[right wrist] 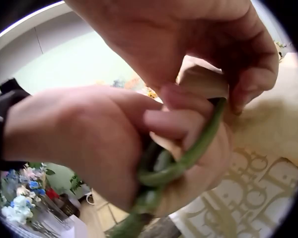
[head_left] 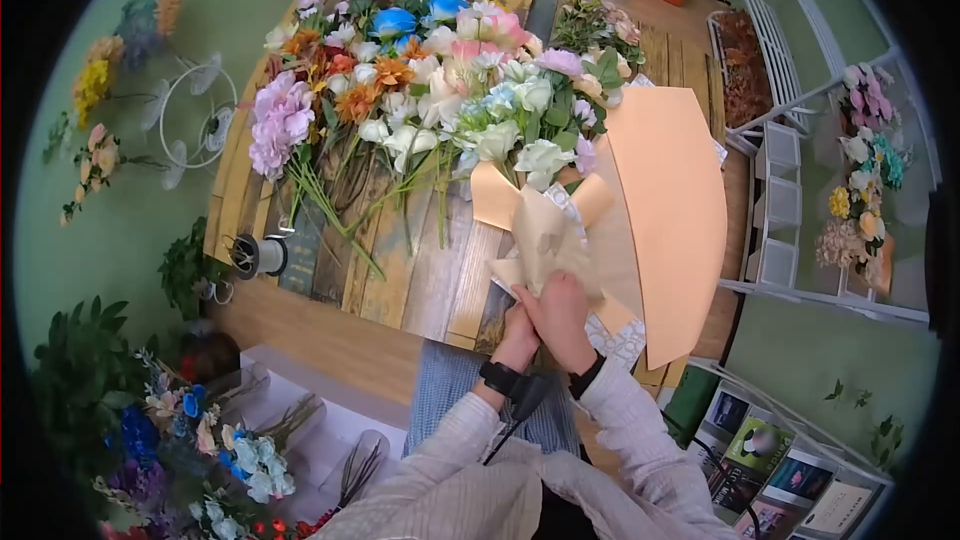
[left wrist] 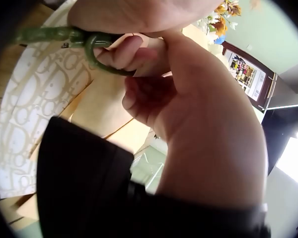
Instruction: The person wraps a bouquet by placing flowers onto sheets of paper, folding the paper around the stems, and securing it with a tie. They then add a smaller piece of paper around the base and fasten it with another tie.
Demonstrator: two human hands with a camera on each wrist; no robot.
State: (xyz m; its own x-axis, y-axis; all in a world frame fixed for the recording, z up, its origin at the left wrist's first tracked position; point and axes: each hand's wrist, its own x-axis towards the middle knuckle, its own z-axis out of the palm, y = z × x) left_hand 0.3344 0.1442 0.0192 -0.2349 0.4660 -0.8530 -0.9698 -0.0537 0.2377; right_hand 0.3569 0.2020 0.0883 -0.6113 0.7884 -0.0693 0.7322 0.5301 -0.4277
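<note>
A bouquet in cream and peach wrapping paper (head_left: 545,230) lies at the table's front edge, its flowers pointing away. My left hand (head_left: 518,333) (right wrist: 99,134) grips the green stems (right wrist: 188,158) at its lower end; one stem loops over the fingers, as the left wrist view also shows with the stem (left wrist: 54,34). Just above it, my right hand (head_left: 562,315) (right wrist: 188,29) has its fingers and thumb curled round the gathered paper (right wrist: 201,79). White patterned paper (left wrist: 35,109) (head_left: 618,342) sticks out beside the hands. The right fingertips are partly hidden in shadow.
Many loose flowers (head_left: 410,80) cover the table's far half. A large peach sheet (head_left: 675,220) lies on the right. A spool (head_left: 258,255) stands at the left edge. White racks (head_left: 780,180) stand right, and potted flowers (head_left: 220,440) are at lower left.
</note>
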